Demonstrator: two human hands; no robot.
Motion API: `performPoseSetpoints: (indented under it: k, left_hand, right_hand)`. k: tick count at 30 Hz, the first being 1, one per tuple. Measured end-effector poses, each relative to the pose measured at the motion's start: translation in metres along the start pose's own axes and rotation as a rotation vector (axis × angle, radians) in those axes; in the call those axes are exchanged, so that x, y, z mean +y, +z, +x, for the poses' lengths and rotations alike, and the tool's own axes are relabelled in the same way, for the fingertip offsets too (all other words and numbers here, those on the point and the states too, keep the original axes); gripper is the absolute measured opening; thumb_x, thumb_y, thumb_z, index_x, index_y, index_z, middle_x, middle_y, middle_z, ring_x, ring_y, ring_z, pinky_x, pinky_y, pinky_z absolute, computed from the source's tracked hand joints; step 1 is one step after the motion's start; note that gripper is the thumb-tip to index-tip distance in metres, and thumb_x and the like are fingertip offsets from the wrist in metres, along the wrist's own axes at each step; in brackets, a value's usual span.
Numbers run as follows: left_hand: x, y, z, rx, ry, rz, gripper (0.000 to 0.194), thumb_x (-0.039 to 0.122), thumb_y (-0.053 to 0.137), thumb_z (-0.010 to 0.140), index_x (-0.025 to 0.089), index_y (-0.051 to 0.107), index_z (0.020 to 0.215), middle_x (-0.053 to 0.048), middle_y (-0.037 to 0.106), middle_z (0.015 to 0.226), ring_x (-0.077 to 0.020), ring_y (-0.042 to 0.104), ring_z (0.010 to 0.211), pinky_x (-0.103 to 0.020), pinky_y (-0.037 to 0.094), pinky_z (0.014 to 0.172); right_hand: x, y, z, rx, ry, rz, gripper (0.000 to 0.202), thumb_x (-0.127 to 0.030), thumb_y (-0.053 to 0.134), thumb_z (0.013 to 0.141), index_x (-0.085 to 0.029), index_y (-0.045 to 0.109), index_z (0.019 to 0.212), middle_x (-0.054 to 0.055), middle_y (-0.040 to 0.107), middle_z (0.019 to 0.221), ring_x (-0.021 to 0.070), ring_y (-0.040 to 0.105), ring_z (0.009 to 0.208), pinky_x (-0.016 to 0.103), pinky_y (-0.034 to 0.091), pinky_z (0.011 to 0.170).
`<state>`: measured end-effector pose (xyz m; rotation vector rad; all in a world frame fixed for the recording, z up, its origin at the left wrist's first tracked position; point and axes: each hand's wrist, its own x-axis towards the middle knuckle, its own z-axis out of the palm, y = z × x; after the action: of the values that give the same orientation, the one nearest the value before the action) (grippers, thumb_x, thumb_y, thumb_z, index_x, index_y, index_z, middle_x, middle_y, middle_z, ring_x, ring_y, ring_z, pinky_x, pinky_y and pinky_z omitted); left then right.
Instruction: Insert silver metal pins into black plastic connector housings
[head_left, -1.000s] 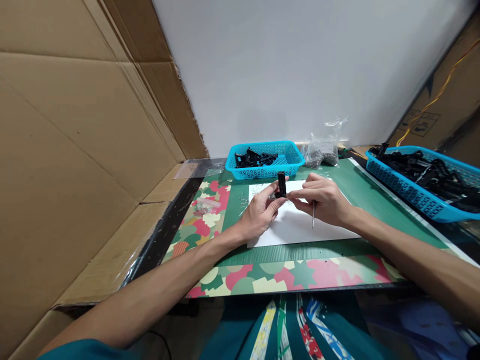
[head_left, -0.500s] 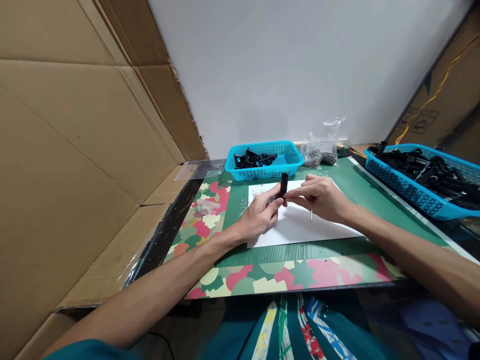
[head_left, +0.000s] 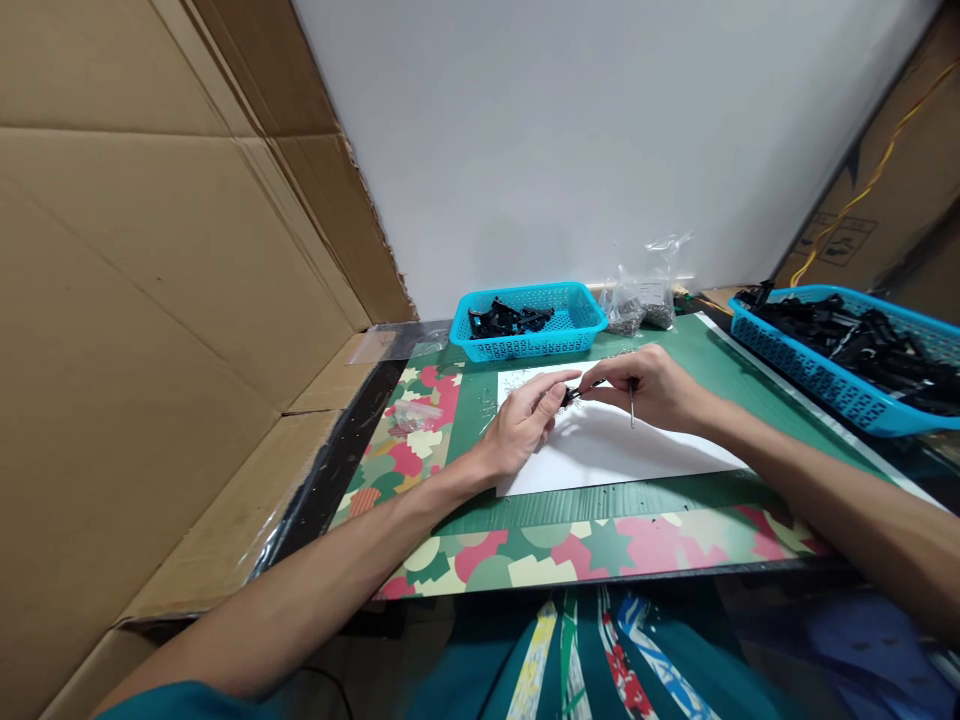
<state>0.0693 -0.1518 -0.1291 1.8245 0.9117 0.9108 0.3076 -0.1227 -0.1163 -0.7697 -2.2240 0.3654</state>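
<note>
Above the white paper [head_left: 615,455], my left hand [head_left: 525,420] is closed round a small black part [head_left: 568,397], much of which its fingers hide. Close to its right, my right hand [head_left: 645,385] pinches at the end of that part. A thin metal tool [head_left: 632,408] hangs down from the fingers of my right hand. Tiny metal pieces [head_left: 514,380] lie on the paper's upper left, beyond my left hand.
A blue basket [head_left: 529,347] with black parts stands at the back, beside clear bags [head_left: 649,310] of small pieces. Another blue basket [head_left: 847,395] full of black parts is at the right. Cardboard [head_left: 150,300] walls the left side.
The black part, upright before, is tipped down and mostly covered by my left hand. My right hand has shifted slightly right, with the metal tool still in it.
</note>
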Motion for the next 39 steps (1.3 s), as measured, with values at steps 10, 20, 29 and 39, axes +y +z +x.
performPoseSetpoints:
  k: [10,20,29,39]
  left_hand:
    - [0.010,0.007,-0.008,0.251,0.073,0.401,0.025,0.041,0.076,0.094,0.019,0.074,0.106,-0.004,0.079,0.102,-0.0131,0.061,0.066,-0.027,0.048,0.064]
    - [0.009,0.009,-0.009,0.195,0.028,0.584,0.020,0.040,0.080,0.088,0.022,0.082,0.097,-0.003,0.080,0.085,-0.0194,0.068,0.068,-0.033,0.050,0.069]
    - [0.008,0.010,-0.009,0.169,0.022,0.622,0.017,0.036,0.083,0.085,0.022,0.084,0.094,-0.003,0.075,0.076,-0.0199,0.066,0.068,-0.034,0.050,0.072]
    - [0.003,0.011,-0.009,0.152,0.101,0.617,0.016,0.030,0.084,0.085,0.022,0.083,0.098,-0.004,0.080,0.087,-0.0210,0.070,0.075,-0.036,0.054,0.077]
  right_hand:
    - [0.002,-0.004,0.004,-0.103,0.123,0.136,0.031,-0.048,0.075,0.093,-0.018,0.082,0.087,-0.008,0.028,0.057,0.0102,0.025,0.055,0.028,0.021,0.051]
    - [0.006,-0.013,0.006,-0.027,0.124,0.214,0.046,-0.052,0.045,0.110,-0.021,0.078,0.106,0.010,0.067,0.109,0.0217,0.062,0.097,0.037,0.049,0.086]
    - [0.015,-0.006,0.008,-0.129,0.307,0.189,0.048,-0.055,0.049,0.106,-0.016,0.072,0.091,0.001,0.059,0.070,0.0160,0.052,0.065,0.031,0.040,0.063]
    - [0.009,-0.010,0.004,-0.227,0.193,0.210,0.045,-0.046,0.042,0.111,-0.017,0.066,0.086,0.003,0.060,0.078,0.0154,0.049,0.070,0.029,0.038,0.064]
